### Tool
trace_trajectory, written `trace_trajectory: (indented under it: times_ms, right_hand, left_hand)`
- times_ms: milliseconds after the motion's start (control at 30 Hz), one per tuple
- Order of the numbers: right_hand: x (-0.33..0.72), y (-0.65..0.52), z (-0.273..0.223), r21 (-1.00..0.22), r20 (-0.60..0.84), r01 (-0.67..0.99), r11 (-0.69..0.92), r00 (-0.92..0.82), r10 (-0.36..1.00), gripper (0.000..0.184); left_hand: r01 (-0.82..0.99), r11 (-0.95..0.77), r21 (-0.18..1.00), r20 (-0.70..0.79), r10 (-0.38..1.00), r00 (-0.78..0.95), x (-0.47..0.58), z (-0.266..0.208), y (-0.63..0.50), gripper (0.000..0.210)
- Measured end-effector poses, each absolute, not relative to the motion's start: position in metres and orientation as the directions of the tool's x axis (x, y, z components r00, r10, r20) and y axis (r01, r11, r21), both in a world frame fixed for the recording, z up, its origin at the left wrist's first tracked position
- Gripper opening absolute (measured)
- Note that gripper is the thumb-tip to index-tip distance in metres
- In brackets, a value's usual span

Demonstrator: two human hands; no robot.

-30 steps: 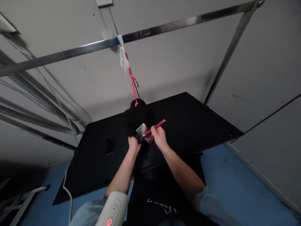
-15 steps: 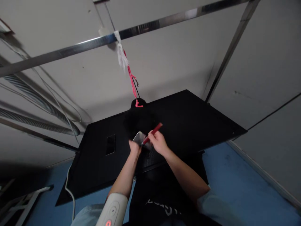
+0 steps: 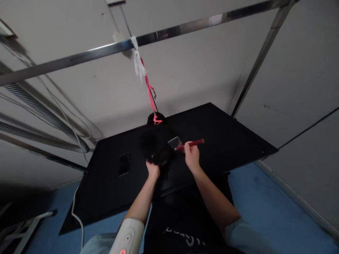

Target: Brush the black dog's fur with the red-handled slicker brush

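Observation:
A black, curly-coated dog point(image 3: 155, 141) is on the black table, its outline hard to make out against the dark top. My left hand point(image 3: 153, 168) is closed on the dog at its near end; the fingertips are lost in the fur, so the exact part cannot be told. In my right hand point(image 3: 192, 155) is a slicker brush point(image 3: 197, 142), gripped by its red handle. The brush's flat rectangular head points left, beside the dog's right flank. A pink lead point(image 3: 150, 95) runs up from the dog's far end.
A metal bar point(image 3: 103, 51) crosses above the black table point(image 3: 225, 137), with a white cloth point(image 3: 138, 63) knotted around it and joined to the lead. A phone point(image 3: 124, 164) lies on the table's left. Grey hoses point(image 3: 45, 109) run along the left wall.
My right hand has moved the brush right and away from my left hand, with its handle now nearly level. My left hand stays low at the dog's near end.

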State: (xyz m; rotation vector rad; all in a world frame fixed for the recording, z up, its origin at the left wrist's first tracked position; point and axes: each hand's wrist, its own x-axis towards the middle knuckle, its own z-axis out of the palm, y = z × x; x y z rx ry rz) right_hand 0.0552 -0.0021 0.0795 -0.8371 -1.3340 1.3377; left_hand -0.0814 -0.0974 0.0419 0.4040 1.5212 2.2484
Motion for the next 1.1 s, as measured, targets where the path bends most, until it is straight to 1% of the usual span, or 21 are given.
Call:
trace_trajectory:
  times_ms: [67,100,200,233,333,367,467,500,533,567,633,667,700,767,800,867,933,967,1000,1067,1100]
  right_hand:
    - [0.055,0.005,0.089,-0.973,0.2,-0.184,0.136,-0.393,0.898,0.025]
    - [0.055,0.008,0.095,-0.973,0.202,-0.186,0.138,-0.391,0.898,0.025]
    - [0.052,0.016,0.12,-0.958,0.25,-0.188,0.218,-0.173,0.953,0.026]
    - [0.052,0.018,0.128,-0.95,0.289,-0.177,0.256,-0.203,0.936,0.025]
    - [0.053,0.024,0.153,-0.933,0.334,-0.071,0.354,-0.542,0.771,0.021]
    - [0.055,0.027,0.161,-0.922,0.325,-0.011,0.387,-0.565,0.758,0.02]
    - [0.064,0.034,0.173,-0.882,0.393,0.14,0.45,-0.307,0.866,0.017]
    - [0.069,0.034,0.174,-0.871,0.418,0.15,0.467,-0.272,0.867,0.017]
    - [0.073,0.032,0.173,-0.86,0.427,0.137,0.491,-0.333,0.841,0.018]
    - [0.076,0.03,0.17,-0.853,0.411,0.11,0.511,-0.465,0.785,0.018]
    - [0.082,0.025,0.163,-0.862,0.307,0.089,0.499,-0.692,0.653,0.017]
    - [0.085,0.023,0.159,-0.871,0.262,0.121,0.476,-0.705,0.659,0.018]
    - [0.087,0.023,0.155,-0.877,0.246,0.169,0.45,-0.647,0.722,0.017]
    - [0.09,0.022,0.149,-0.877,0.281,0.255,0.406,-0.414,0.866,0.018]
    - [0.091,0.02,0.147,-0.873,0.304,0.26,0.414,-0.373,0.877,0.018]
    - [0.09,0.015,0.141,-0.86,0.305,0.189,0.474,-0.555,0.774,0.016]
    - [0.084,0.013,0.137,-0.866,0.209,0.143,0.48,-0.767,0.607,0.016]
    - [0.08,0.014,0.135,-0.863,0.168,0.18,0.472,-0.778,0.605,0.019]
    - [0.077,0.017,0.135,-0.848,0.17,0.241,0.472,-0.72,0.673,0.02]
    - [0.071,0.025,0.135,-0.816,0.262,0.339,0.468,-0.505,0.823,0.019]
    - [0.069,0.027,0.134,-0.805,0.315,0.346,0.482,-0.439,0.841,0.017]
  left_hand:
    - [-0.122,-0.317,0.94,0.053,0.491,-0.869,-0.079,0.037,-0.101,0.026]
    - [-0.099,-0.309,0.946,0.071,0.495,-0.866,-0.077,0.034,-0.103,0.026]
    - [-0.067,-0.254,0.965,0.068,0.487,-0.871,-0.07,0.026,-0.11,0.021]
    - [-0.07,-0.228,0.971,0.052,0.49,-0.87,-0.066,0.023,-0.113,0.016]
    - [-0.087,-0.142,0.986,-0.007,0.49,-0.872,-0.054,0.015,-0.117,0.011]
    - [-0.099,-0.119,0.988,-0.029,0.481,-0.876,-0.05,0.012,-0.119,0.014]
    - [-0.127,-0.072,0.989,-0.08,0.46,-0.884,-0.04,0.003,-0.124,0.018]
    - [-0.131,-0.06,0.99,-0.089,0.46,-0.884,-0.038,0.0,-0.126,0.019]
    - [-0.129,-0.04,0.991,-0.095,0.468,-0.878,-0.035,-0.003,-0.129,0.02]
    - [-0.12,-0.016,0.993,-0.097,0.489,-0.867,-0.033,-0.006,-0.131,0.02]
    - [-0.087,0.03,0.996,-0.089,0.546,-0.833,-0.028,-0.011,-0.137,0.021]
    - [-0.07,0.048,0.996,-0.085,0.571,-0.817,-0.026,-0.014,-0.14,0.021]
    - [-0.056,0.067,0.996,-0.084,0.586,-0.806,-0.023,-0.017,-0.143,0.022]
    - [-0.05,0.105,0.993,-0.102,0.582,-0.807,-0.017,-0.023,-0.152,0.025]
    - [-0.061,0.129,0.99,-0.125,0.579,-0.805,-0.013,-0.026,-0.158,0.028]
    - [-0.1,0.174,0.98,-0.186,0.593,-0.784,-0.006,-0.031,-0.169,0.033]
    - [-0.118,0.196,0.974,-0.217,0.631,-0.745,0.0,-0.036,-0.181,0.037]
    - [-0.108,0.204,0.973,-0.217,0.652,-0.727,0.003,-0.038,-0.187,0.037]
    - [-0.09,0.209,0.974,-0.21,0.667,-0.715,0.005,-0.04,-0.192,0.037]
    - [-0.084,0.189,0.978,-0.19,0.664,-0.723,0.006,-0.044,-0.201,0.038]
    - [-0.11,0.16,0.981,-0.188,0.639,-0.746,0.006,-0.046,-0.205,0.037]
